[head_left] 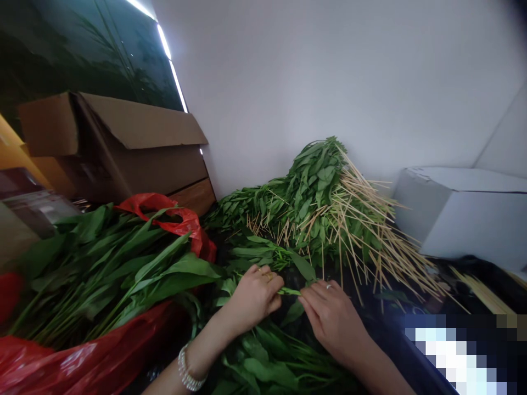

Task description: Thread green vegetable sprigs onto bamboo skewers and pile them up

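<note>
Near the lower middle, my left hand [256,293] is closed on a green stem [291,291] that runs across to the right. My right hand [329,310] pinches the other end of this stem, with a leaf hanging below. Loose leafy stems [280,362] lie under both hands, and a small bunch of greens [263,251] sits just beyond them. Farther back rises a large pile of leaves [315,170] with many thin wooden sticks [370,219] poking out to the right. At the left, a red plastic bag [111,351] holds long leafy greens [119,263].
An open cardboard box [152,164] stands behind the red bag. At the right is a white box [481,219], with more pale sticks [481,296] on black plastic in front of it. A white wall [308,71] closes off the back. The lower right corner is pixelated.
</note>
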`<act>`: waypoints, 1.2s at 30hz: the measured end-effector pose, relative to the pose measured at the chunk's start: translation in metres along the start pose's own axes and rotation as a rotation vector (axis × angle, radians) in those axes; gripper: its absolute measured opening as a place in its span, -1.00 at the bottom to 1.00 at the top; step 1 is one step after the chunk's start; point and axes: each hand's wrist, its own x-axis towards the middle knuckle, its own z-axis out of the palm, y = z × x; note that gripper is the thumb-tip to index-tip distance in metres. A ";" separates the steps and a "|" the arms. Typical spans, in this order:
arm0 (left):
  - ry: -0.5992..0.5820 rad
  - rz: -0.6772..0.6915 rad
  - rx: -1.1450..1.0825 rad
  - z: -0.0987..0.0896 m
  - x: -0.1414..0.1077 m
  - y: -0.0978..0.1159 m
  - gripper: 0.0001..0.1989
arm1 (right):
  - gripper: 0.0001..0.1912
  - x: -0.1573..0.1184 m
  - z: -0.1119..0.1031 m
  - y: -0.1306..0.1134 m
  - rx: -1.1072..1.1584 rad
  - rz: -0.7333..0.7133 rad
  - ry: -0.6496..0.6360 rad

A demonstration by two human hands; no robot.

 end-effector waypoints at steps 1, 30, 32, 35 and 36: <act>0.020 -0.036 -0.056 0.001 0.001 0.000 -0.89 | -0.69 0.000 0.000 -0.001 0.014 -0.005 0.000; -0.112 -0.130 -0.663 -0.020 0.012 0.010 -0.73 | -0.68 -0.002 0.008 0.006 -0.093 -0.024 0.054; -0.192 -0.131 -0.833 -0.018 0.010 0.009 -0.70 | -0.68 -0.002 0.009 0.007 -0.109 -0.044 0.070; -0.314 -0.137 -1.027 -0.014 0.009 0.003 -0.67 | -0.68 -0.002 0.010 0.008 -0.118 -0.054 0.087; -0.301 -0.156 -1.052 -0.011 0.009 0.000 -0.67 | -0.68 -0.003 0.010 0.008 -0.114 -0.044 0.086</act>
